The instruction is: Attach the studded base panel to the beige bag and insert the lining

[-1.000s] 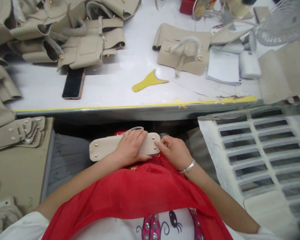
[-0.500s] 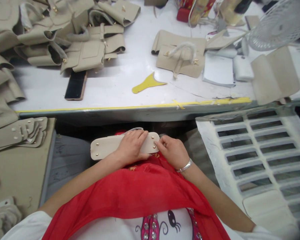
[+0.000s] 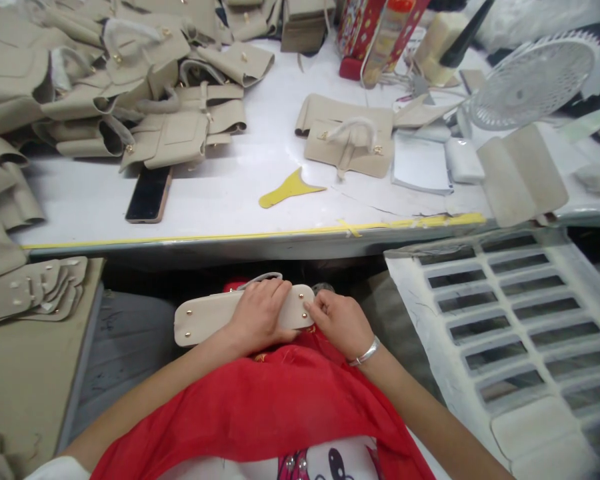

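Observation:
A beige handbag (image 3: 207, 317) lies tipped in my lap, its long rounded base with small gold studs turned up toward me. My left hand (image 3: 260, 315) lies across the base, fingers over the far edge and thumb along the near edge, gripping it. At the bag's right end, my right hand (image 3: 343, 325) is closed with curled fingers, thumb and finger pinching the edge beside the studs. Part of a wrapped handle (image 3: 265, 277) shows behind the bag. The bag's body below the base is hidden.
Unfinished beige bags (image 3: 175, 140) pile up on the white table, left. A phone (image 3: 149, 195), a yellow template (image 3: 291, 189), a flat bag piece (image 3: 350, 137) and a fan (image 3: 535, 80) also lie there. Studded bases (image 3: 35, 287) sit left; a slatted white rack (image 3: 510, 320) stands right.
My view has tilted up, so the table and hands appear lower in the picture. Both hands keep nearly the same hold on the handbag.

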Available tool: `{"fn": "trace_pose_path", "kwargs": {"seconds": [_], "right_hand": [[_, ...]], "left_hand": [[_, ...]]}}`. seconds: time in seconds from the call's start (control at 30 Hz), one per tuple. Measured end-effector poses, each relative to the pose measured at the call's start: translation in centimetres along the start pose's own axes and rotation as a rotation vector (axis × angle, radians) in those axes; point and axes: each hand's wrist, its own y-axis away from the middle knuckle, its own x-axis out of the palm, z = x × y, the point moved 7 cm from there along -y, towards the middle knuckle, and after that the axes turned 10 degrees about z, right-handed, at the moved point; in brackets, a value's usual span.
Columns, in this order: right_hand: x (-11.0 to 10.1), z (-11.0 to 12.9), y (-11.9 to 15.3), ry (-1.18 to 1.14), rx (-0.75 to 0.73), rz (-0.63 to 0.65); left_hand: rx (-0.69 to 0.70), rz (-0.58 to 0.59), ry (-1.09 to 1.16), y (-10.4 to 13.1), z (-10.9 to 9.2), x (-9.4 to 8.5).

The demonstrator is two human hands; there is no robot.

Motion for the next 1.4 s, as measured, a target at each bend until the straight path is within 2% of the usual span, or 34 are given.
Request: {"fn": "trace_pose_path", "kwargs": {"seconds": [0.1,0.23,0.33,0.43,0.53,0.67,0.73,0.83,0.93,1.0,1.1,1.23,1.4], "right_hand": [[0.2,-0.2,-0.3,-0.009,0.012,0.048],[0.3,-0.8,-0.5,-0.133,0.035,0.066],[0.1,-1.0,-0.8,-0.190,0.041,0.049],[-0.3,-0.4,-1.8,-0.162,-0.013,0.073],[0.1,1.3,-3.4,-0.100,-0.120,0.205],[1.2,4.0,-5.2,-0.026,-0.201,0.376],[1.6,5.3,-5.6,0.016,-0.212,0.418],[2.1,7.0,-6.1,0.076,-0.249,0.446],[2.7,8.8,-6.8,0.145,-0.300,0.451],[3.4,10.1,-7.3,0.189,-0.329,0.460],[5.0,12.6,-8.0,0.228,-0.394,0.478],[6.9,15.3,-8.4,0.223,-0.452,0.493],[8.0,16.5,-8.5,0.225,-0.454,0.497]], "left_hand": [[0.004,-0.012,0.012,0.0,-0.1,0.0],[0.028,0.007,0.065,0.2,0.4,-0.4],[0.018,0.068,0.115,0.8,1.9,-1.1],[-0.083,0.126,0.108,1.6,4.2,-1.6],[-0.110,0.141,0.126,2.2,5.5,-1.8],[-0.131,0.103,0.140,3.4,7.1,-2.3],[-0.210,0.022,0.133,5.1,9.1,-2.9],[-0.436,-0.202,0.209,9.9,13.4,-3.9],[-0.623,-0.315,0.504,14.9,16.5,-2.6],[-0.646,-0.333,0.706,16.7,16.9,-1.3],[-0.652,-0.374,0.874,17.5,16.3,-0.3],[-0.649,-0.383,0.966,17.5,15.6,-0.2],[-0.645,-0.340,1.045,17.6,16.2,0.1]]}}
